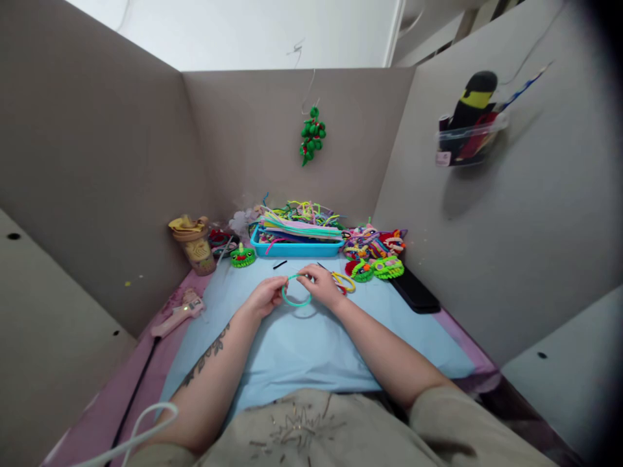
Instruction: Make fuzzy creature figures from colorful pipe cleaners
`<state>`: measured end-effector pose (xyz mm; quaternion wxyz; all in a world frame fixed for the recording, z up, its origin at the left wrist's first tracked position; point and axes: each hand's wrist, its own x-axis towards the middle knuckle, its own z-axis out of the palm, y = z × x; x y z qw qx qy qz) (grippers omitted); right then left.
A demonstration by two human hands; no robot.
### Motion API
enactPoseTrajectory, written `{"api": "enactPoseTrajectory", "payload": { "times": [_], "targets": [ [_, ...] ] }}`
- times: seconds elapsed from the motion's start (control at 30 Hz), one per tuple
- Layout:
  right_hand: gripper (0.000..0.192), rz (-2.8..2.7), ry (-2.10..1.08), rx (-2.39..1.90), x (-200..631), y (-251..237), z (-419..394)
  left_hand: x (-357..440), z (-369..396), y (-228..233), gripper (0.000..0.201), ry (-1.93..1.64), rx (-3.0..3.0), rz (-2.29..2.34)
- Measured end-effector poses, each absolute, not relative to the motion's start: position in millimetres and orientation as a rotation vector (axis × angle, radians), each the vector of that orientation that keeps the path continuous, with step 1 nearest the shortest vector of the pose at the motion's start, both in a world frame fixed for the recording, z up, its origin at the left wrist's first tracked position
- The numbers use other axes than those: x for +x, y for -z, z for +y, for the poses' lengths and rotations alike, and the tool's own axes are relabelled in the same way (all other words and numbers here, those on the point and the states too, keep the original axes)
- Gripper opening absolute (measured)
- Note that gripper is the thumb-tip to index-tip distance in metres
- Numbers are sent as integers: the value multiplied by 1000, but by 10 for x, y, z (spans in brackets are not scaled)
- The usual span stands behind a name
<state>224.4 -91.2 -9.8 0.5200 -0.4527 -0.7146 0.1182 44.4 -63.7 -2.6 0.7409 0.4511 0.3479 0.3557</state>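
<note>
Between my hands is a turquoise pipe cleaner (pixel 296 305) bent into a ring, held just above the light blue cloth. My left hand (pixel 267 295) pinches the ring's left side. At its upper right, the fingers of my right hand (pixel 321 285) are closed on the same ring. Beyond my right hand lie yellow-handled scissors (pixel 346 281), partly hidden by it. A short black piece (pixel 280 264) rests on the cloth just past my fingers.
A blue tray (pixel 296 249) piled with pipe cleaners stands at the back. Green craft figures (pixel 242 257) flank it. On the left are a pink glue gun (pixel 180 316) and a cup (pixel 197 250); on the right, a black case (pixel 416 292). Grey panels enclose the table.
</note>
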Motion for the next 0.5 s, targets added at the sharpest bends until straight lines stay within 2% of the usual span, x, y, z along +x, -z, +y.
{"api": "enactPoseTrajectory", "payload": {
  "times": [0.1, 0.17, 0.37, 0.5],
  "targets": [
    [34, -1511, -610, -1140, 2272, 115, -867, 432, -602, 20, 30, -885, 985, 757],
    [38, -1436, -768, -1130, 2283, 123, -845, 423, -581, 12, 32, -934, 982, 753],
    [28, -1271, -1052, -1053, 2224, 113, -858, 423, -570, 2, 33, -1004, 965, 781],
    [28, -1130, -1120, -1065, 2177, 91, -881, 427, -561, 11, 33, -1009, 951, 812]
  ]
}}
